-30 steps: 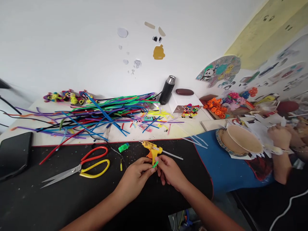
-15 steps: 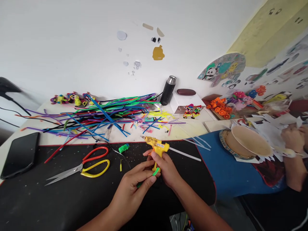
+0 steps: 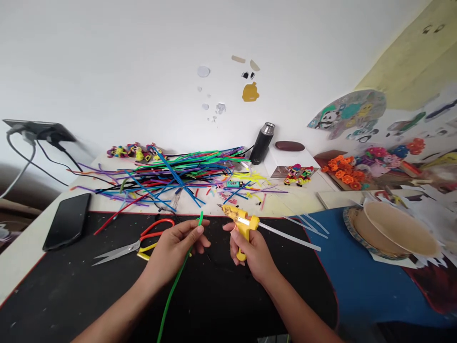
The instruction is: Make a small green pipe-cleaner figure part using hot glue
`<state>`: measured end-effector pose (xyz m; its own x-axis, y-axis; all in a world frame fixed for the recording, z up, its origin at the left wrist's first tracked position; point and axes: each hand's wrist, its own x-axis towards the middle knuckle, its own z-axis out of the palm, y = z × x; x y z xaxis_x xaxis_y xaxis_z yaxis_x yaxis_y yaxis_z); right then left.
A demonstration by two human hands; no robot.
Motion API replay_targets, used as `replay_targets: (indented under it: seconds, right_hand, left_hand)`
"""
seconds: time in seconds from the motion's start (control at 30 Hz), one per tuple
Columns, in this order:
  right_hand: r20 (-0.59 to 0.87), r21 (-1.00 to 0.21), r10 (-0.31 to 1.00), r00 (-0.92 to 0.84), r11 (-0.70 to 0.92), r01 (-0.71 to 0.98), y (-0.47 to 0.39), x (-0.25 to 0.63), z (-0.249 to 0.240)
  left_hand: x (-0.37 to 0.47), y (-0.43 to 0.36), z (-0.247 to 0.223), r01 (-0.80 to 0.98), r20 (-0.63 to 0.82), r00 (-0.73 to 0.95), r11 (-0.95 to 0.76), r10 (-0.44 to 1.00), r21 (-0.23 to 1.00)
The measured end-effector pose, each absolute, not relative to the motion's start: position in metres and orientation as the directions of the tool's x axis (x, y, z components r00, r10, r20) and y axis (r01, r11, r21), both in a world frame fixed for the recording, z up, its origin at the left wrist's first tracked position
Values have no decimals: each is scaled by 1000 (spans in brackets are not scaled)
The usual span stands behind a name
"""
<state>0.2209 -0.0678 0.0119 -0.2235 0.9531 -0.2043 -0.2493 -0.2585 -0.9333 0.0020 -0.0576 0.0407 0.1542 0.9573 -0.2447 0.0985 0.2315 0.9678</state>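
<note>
Between thumb and fingers, my left hand point(image 3: 178, 243) pinches a green pipe cleaner point(image 3: 173, 288) near its top end; the rest trails down toward the lower edge of the view. My right hand point(image 3: 252, 250) is wrapped round the handle of a yellow glue gun point(image 3: 243, 221), whose nozzle points left. A long translucent glue stick point(image 3: 291, 237) sticks out of its back. Red-and-yellow-handled scissors point(image 3: 119, 251) lie on the black mat point(image 3: 117, 305), partly hidden behind my left hand. Nozzle and pipe cleaner tip are a short way apart.
Many coloured pipe cleaners point(image 3: 171, 171) are heaped along the wall. A phone point(image 3: 67, 221) lies at left. Behind stand a black flask point(image 3: 262, 143) and small figures point(image 3: 298, 175). Loose glue sticks point(image 3: 310, 224) and a large bowl point(image 3: 400, 228) are at right, on and beside a blue mat point(image 3: 360, 281).
My hands have moved apart. The left one has gone left and up with the green pipe cleaner, now showing at length. The glue gun stays in my right hand, and the view has shifted left.
</note>
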Motion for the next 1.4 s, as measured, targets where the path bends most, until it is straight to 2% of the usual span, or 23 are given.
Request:
replay_targets:
  seconds: [0.2, 0.6, 1.4]
  right_hand:
    - [-161, -952, 949, -271, -222, -211, -69, 213, 15]
    - [-213, -974, 951, -224, -225, -28, -66, 194, 21]
    - [-223, -971, 948, -226, -237, -37, -65, 191, 21]
  left_hand:
    - [0, -50, 33, 38, -258, 105, 256, 960, 966]
    - [-5, -45, 40, 148, -210, 57, 200, 976, 968]
    - [-6, -46, 42, 218, -187, 45, 173, 981, 961]
